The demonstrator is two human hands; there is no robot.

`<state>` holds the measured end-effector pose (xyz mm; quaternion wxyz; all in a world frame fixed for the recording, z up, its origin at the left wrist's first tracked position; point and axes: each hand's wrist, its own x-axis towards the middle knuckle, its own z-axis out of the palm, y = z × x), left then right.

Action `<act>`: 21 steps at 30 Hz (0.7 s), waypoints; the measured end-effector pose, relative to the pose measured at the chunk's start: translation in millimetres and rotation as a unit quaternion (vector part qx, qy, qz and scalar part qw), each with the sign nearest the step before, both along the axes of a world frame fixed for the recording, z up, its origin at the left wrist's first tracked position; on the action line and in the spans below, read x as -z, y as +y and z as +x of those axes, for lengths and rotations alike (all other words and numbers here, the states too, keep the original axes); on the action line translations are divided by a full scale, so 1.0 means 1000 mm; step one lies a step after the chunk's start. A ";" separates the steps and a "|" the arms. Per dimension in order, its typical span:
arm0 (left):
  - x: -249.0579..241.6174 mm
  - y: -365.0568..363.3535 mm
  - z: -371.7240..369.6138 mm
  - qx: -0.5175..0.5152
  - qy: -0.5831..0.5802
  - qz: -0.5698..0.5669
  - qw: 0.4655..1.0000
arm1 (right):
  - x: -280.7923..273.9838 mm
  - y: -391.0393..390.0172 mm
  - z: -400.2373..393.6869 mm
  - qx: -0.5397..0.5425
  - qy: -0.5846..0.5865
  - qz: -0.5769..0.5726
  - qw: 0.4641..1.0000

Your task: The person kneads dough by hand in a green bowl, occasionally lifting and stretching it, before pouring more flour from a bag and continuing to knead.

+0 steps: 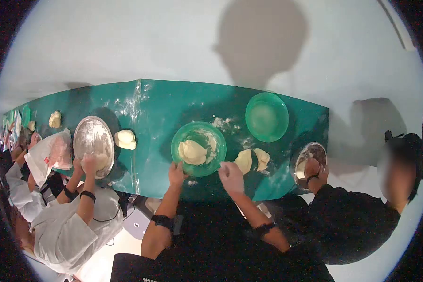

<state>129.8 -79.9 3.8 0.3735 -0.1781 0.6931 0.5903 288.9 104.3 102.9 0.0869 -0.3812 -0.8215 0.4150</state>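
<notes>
A green bowl [215, 165] stands on the table in front of me, with a lump of dough [191, 152] and loose white flour inside. My left hand [176, 175] grips the bowl's near-left rim, its fingers partly hidden against it. At the near-right rim, my right hand [231, 177] is closed, thumb and fingertips at the edge, and whitened with flour. Just right of that hand, a smooth dough piece [243, 162] and a rougher dough piece [262, 160] lie on the table.
Behind to the right sits a second green bowl [267, 117] on the green table [155, 122]. A co-worker on the right reaches into a metal bowl [301, 176]. Leftward, another person works dough in a large metal bowl [93, 134], near a dough lump [125, 139] and a plastic bag [51, 154].
</notes>
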 end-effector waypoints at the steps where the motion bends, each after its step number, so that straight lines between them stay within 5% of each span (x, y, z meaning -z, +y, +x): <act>1: 0.002 -0.003 -0.005 -0.001 0.001 0.009 1.000 | 0.009 -0.001 -0.020 -0.076 0.035 0.066 0.994; 4: -0.018 0.003 -0.032 0.038 -0.099 0.017 0.994 | 0.023 -0.005 -0.092 -0.141 -0.006 0.131 0.981; 7: 0.002 0.017 -0.073 0.247 0.150 -0.197 0.937 | 0.068 -0.004 -0.131 -0.183 -0.073 0.143 0.970; 9: -0.038 0.045 -0.108 0.213 0.205 -0.196 0.935 | 0.074 0.001 -0.146 -0.202 -0.129 0.167 0.956; 11: -0.015 0.065 -0.128 0.216 0.299 -0.111 0.923 | 0.081 0.010 -0.156 -0.213 -0.165 0.097 0.958; 14: 0.004 0.093 -0.139 0.276 0.315 -0.125 0.900 | 0.083 0.037 -0.167 -0.261 -0.242 -0.037 0.934; 16: 0.022 0.104 -0.134 0.229 0.361 -0.111 0.897 | 0.067 0.068 -0.187 -0.311 -0.281 -0.075 0.905; 18: 0.021 0.111 -0.132 0.237 0.355 -0.108 0.898 | 0.036 0.092 -0.195 -0.356 -0.318 -0.061 0.877; 21: -0.007 0.125 -0.129 0.279 0.297 -0.130 0.904 | 0.032 0.093 -0.177 -0.313 -0.213 0.017 0.925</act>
